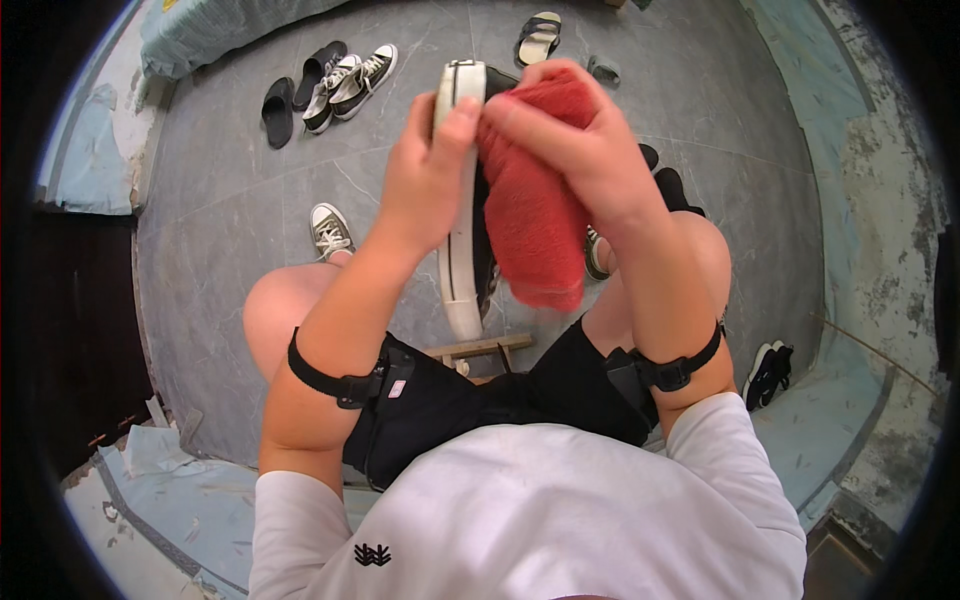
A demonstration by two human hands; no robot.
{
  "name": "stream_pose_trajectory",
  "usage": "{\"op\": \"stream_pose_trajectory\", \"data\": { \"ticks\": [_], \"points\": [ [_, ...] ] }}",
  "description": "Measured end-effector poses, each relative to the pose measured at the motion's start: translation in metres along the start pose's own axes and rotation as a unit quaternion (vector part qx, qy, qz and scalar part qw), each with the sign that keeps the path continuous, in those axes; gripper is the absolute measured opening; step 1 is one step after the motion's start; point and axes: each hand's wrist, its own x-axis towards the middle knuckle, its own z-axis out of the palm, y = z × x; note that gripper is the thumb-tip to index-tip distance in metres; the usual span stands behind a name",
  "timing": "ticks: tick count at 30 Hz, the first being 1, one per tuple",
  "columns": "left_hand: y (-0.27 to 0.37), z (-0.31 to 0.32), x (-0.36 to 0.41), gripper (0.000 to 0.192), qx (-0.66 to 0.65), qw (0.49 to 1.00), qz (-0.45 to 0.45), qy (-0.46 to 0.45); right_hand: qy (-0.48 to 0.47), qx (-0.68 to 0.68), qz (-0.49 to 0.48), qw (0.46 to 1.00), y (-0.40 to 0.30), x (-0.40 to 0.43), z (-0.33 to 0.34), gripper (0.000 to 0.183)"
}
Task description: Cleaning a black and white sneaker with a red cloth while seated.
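Observation:
In front of me my left hand [431, 172] grips a black canvas sneaker [462, 255] by its white rubber sole, with the thumb on the sidewall. The shoe is held on its side, the white sidewall with its dark stripe facing up towards me. A red terry cloth [532, 225] is bunched in my right hand [592, 142], whose thumb and fingers close around its upper part. The cloth lies against or just beside the shoe's dark upper and hides much of it; its lower end hangs loose.
Left of centre on the grey tile floor lie a pair of black slides [278, 112] and black-and-white sneakers [364, 82]. A sandal [538, 39] and a grey slipper [604, 71] lie ahead. Dark shoes [766, 373] stand at right. A wooden stool edge [480, 346] shows between my legs.

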Motion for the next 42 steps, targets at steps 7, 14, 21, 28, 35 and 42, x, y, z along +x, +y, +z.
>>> {"op": "stream_pose_trajectory", "data": {
  "ticks": [7, 14, 21, 28, 35, 42],
  "points": [
    [0.004, -0.006, 0.004, 0.057, -0.261, 0.947, -0.159, -0.104, -0.064, -0.135, -0.029, 0.988, -0.006, -0.006, -0.006, 0.033],
    [0.001, -0.009, 0.0, 0.054, -0.286, 0.944, -0.141, -0.086, 0.036, 0.023, 0.01, 0.999, -0.033, -0.004, -0.036, 0.034],
    [-0.003, 0.001, -0.003, 0.053, -0.106, 0.994, -0.002, -0.033, -0.026, 0.035, 0.0, 0.999, -0.042, -0.015, -0.025, 0.035],
    [0.005, 0.007, -0.008, 0.062, 0.072, 0.996, 0.06, -0.01, 0.039, -0.149, -0.072, 0.985, -0.038, -0.02, -0.017, 0.034],
    [-0.004, 0.013, -0.007, 0.06, 0.084, 0.992, 0.098, -0.018, 0.101, -0.263, -0.11, 0.953, -0.027, -0.013, -0.02, 0.033],
    [-0.003, 0.013, -0.008, 0.057, -0.005, 0.999, 0.01, -0.03, 0.106, -0.356, -0.202, 0.906, -0.023, -0.017, -0.015, 0.034]
  ]
}}
